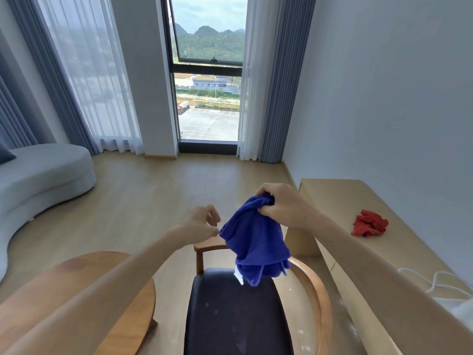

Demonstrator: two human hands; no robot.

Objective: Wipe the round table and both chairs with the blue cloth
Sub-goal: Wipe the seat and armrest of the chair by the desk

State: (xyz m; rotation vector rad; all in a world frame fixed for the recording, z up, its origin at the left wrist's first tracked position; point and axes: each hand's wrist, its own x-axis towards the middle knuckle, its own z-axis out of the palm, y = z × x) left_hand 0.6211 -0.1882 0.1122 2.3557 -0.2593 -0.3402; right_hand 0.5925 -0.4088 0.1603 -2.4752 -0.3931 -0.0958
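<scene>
The right hand (279, 204) is gripping the blue cloth (256, 242) bunched at its top — limp, light, soft-looking — while the left hand (204, 221), at nine o'clock of it, is pinching its side edge.

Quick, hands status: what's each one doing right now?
Left hand: pinches a corner of the blue cloth.
Right hand: grips the cloth's bunched top.
</scene>
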